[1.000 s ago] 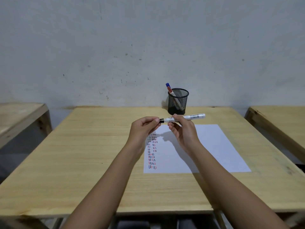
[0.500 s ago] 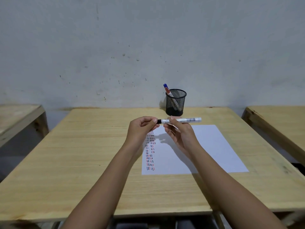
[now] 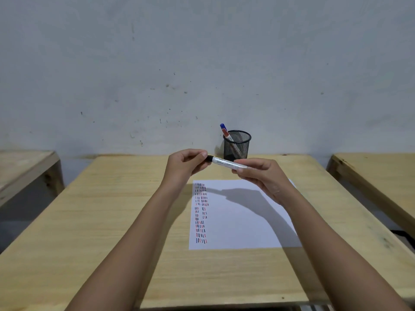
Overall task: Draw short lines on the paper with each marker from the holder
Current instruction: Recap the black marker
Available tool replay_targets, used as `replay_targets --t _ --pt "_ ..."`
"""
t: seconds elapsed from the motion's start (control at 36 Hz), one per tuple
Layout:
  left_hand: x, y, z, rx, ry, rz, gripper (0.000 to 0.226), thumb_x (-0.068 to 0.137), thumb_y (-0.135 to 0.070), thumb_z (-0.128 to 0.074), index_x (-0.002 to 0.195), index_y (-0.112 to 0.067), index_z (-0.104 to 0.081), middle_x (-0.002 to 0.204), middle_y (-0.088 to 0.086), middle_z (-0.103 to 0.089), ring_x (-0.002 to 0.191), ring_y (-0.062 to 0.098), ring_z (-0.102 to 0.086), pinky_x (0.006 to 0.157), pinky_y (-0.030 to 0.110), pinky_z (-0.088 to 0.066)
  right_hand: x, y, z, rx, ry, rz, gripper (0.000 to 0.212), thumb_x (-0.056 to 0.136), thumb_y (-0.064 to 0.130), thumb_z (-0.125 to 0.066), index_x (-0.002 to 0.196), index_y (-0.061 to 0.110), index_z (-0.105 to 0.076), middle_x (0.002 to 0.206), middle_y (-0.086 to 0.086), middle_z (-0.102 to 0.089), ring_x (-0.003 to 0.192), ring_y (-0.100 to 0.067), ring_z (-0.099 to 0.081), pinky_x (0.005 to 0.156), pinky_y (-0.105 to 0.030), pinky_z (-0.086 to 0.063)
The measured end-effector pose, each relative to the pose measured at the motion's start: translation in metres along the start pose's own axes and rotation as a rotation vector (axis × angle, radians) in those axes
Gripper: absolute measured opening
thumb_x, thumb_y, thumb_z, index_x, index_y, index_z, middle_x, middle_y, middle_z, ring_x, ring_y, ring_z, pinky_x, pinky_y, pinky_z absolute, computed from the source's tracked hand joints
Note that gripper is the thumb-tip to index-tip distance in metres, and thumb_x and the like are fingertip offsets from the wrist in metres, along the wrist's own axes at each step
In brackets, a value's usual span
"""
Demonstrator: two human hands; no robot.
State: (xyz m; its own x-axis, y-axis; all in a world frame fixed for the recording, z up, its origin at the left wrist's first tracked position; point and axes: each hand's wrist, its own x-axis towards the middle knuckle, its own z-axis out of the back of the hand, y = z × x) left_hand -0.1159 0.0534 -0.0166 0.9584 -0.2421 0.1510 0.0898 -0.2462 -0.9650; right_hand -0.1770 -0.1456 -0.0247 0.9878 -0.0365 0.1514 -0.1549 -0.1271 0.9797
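Both hands hold one white marker (image 3: 225, 163) with a black cap, level above the far edge of the paper. My left hand (image 3: 185, 163) pinches the black cap end. My right hand (image 3: 261, 176) grips the barrel. Whether the cap is seated or loose I cannot tell. The white paper (image 3: 242, 223) lies on the wooden desk and carries columns of short black, red and blue lines along its left side. Behind it stands a black mesh holder (image 3: 237, 145) with a blue-capped and a red-capped marker (image 3: 225, 132) leaning out of its left rim.
The wooden desk (image 3: 112, 221) backs against a grey wall. Another wooden desk (image 3: 24, 169) stands to the left and one more (image 3: 377, 173) to the right, each across a narrow gap.
The marker's right end has dipped and my right hand has slid further along the barrel and covers more of it. Both hands stay in front of the holder; the camera has tilted down a little.
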Motion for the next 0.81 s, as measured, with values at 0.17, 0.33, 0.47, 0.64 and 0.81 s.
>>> replay_targets --t 0.17,0.33,0.47,0.64,0.81 --pt "0.019 -0.012 -0.018 0.137 0.043 -0.08 0.01 0.083 -0.007 -0.066 0.091 -0.002 -0.07 0.084 0.014 -0.068 0.07 0.014 -0.068 0.076 0.018 -0.057 0.013 0.007 0.003 -0.433 -0.007 -0.013 0.023 0.071 0.001 -0.075 0.09 0.013 -0.072 0.081 -0.005 -0.069 0.07 -0.013 -0.064 0.063 -0.026 -0.046" --pt "0.037 -0.017 -0.043 0.273 0.122 -0.18 0.01 0.083 -0.008 -0.067 0.091 -0.005 -0.072 0.08 0.008 -0.069 0.074 0.013 -0.068 0.077 0.023 -0.057 0.03 0.012 0.003 -0.679 0.005 0.084 0.02 0.073 0.01 -0.075 0.091 0.016 -0.067 0.077 0.001 -0.062 0.068 -0.01 -0.059 0.068 -0.016 -0.047" --pt "0.057 -0.005 -0.044 0.39 0.042 -0.264 0.006 0.086 -0.026 -0.064 0.085 -0.026 -0.07 0.085 -0.006 -0.071 0.083 0.008 -0.066 0.082 0.017 -0.052 0.05 0.022 0.021 -0.69 -0.097 0.15 0.015 0.075 0.011 -0.073 0.087 0.017 -0.067 0.084 -0.007 -0.067 0.073 -0.012 -0.062 0.071 -0.019 -0.05" --pt "0.098 0.042 -0.045 0.629 0.045 -0.147 0.045 0.08 -0.025 -0.07 0.119 -0.008 -0.056 0.116 0.007 -0.057 0.105 0.014 -0.054 0.094 0.02 -0.043 0.093 0.041 0.046 -0.622 -0.353 0.303 0.012 0.077 0.013 -0.072 0.084 0.015 -0.063 0.086 -0.004 -0.066 0.069 -0.013 -0.063 0.071 -0.026 -0.052" --pt "0.122 0.075 -0.057 0.669 0.114 -0.072 0.066 0.072 -0.033 -0.077 0.128 -0.016 -0.047 0.123 -0.001 -0.046 0.122 0.018 -0.046 0.106 0.038 -0.04 0.136 0.034 0.054 -0.659 -0.427 0.348 0.012 0.079 0.013 -0.069 0.089 0.015 -0.064 0.085 -0.002 -0.067 0.073 -0.009 -0.062 0.075 -0.021 -0.052"
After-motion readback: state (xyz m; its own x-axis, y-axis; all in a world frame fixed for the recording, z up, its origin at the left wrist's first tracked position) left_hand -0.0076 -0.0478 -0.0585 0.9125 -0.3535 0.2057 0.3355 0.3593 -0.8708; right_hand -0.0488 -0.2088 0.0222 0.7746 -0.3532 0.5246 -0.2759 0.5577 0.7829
